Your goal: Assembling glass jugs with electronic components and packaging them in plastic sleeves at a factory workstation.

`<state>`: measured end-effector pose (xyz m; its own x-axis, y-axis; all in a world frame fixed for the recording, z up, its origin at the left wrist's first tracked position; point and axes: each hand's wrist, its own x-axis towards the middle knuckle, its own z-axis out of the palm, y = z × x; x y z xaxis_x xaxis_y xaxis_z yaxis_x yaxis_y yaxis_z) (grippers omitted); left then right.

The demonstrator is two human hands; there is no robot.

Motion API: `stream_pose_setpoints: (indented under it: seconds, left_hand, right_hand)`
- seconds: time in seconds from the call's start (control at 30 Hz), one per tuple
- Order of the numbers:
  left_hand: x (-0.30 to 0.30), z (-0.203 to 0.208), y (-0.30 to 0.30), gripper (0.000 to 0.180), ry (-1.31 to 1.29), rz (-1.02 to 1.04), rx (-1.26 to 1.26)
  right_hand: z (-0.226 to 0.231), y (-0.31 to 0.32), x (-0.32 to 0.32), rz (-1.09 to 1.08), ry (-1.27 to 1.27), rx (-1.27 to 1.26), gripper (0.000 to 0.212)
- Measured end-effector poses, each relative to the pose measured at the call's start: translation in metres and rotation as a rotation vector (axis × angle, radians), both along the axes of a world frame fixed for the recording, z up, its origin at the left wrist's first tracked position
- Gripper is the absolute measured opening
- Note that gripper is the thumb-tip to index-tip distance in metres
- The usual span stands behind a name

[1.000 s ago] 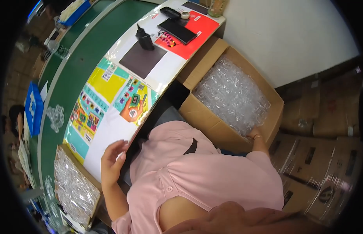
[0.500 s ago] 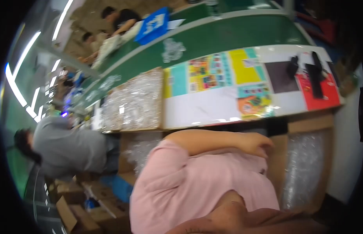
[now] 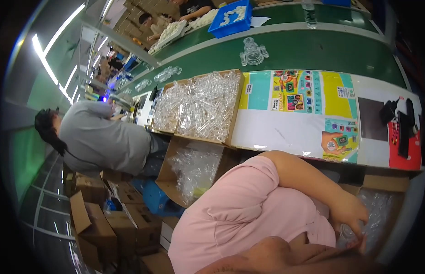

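Observation:
My left arm reaches across my pink shirt to the right. At its end, my left hand (image 3: 351,212) is closed on a clear plastic part (image 3: 345,232) with a rounded outline, held low beside the table. A bit of my right hand (image 3: 362,243) shows just below, close to the left fingertips. Most of it is hidden, so its grip cannot be made out. Beneath and beyond the hands is an open cardboard box (image 3: 387,182) lined with a clear plastic bag (image 3: 379,205).
A cardboard tray (image 3: 237,102) of clear plastic parts sits on the table beside printed sheets (image 3: 281,130). Black devices (image 3: 404,132) lie at right. Clear assembled pieces (image 3: 254,54) rest on the green belt (image 3: 294,48). At left, a person in grey (image 3: 102,137) sits near stacked cartons (image 3: 100,233).
My left hand has gone down and right, from in front of my chest to the box at right, and now grips the clear part. The view has shifted, so the table appears further right.

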<state>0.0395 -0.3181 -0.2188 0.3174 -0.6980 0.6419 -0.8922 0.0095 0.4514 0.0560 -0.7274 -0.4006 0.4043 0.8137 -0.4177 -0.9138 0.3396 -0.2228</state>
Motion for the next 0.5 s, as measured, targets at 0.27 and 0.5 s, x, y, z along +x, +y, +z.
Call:
stream_pose_setpoints:
  seconds: [0.27, 0.5]
  left_hand:
    - [-0.019, 0.030, 0.041, 0.085, 0.134, 0.318, 0.249]
    - [-0.044, 0.040, 0.058, 0.068, 0.154, 0.241, 0.449]
  right_hand:
    - [-0.095, 0.022, 0.072, -0.261, -0.531, -0.762, 0.043]
    - [-0.126, 0.128, 0.070, -0.509, -0.753, -0.741, 0.042]
